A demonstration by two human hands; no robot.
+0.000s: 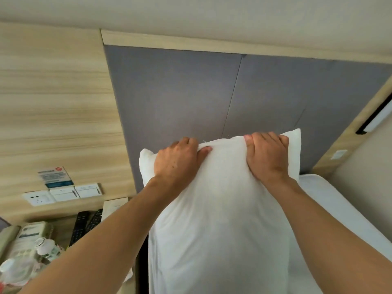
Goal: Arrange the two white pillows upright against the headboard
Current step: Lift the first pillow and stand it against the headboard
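Observation:
A white pillow [220, 209] stands upright in front of the grey padded headboard [180, 98], filling the middle of the head view. My left hand [178, 162] grips its top edge near the left corner. My right hand [267, 155] grips the same edge near the right corner. Both thumbs press on the near face, and the fingers curl over the back. Whether the pillow touches the headboard is hidden. I see no second pillow.
White bedding [331, 200] shows to the right of the pillow. At the lower left is a nightstand with remote controls [84, 225], a bottle [12, 270] and cups. Wall switches and a socket [61, 194] sit on the wood panel. A wall lamp [375, 115] hangs at right.

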